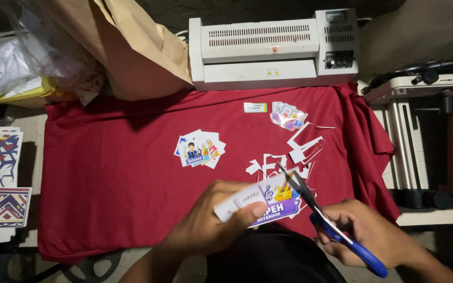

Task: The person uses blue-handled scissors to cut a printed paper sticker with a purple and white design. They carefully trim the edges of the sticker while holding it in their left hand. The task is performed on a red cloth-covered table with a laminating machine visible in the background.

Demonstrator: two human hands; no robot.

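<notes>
A purple-and-white printed label sits in the left hand; a colourful label stack lies mid-cloth, and a small green-edged rectangular label lies near the laminator.

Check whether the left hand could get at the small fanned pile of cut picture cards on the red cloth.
Probably not right now: the way to the fanned pile of picture cards is open, but the left hand is holding a purple-and-white printed label.

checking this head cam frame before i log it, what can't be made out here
- Lower part of the printed label: covered by the left hand, head view.
- Scissors handle: wrapped by the right hand.
- Plastic bag contents: blurred, cut by the left edge.
- Paper cutter: cut off by the right edge.
- Laminator dials: too small.
</notes>
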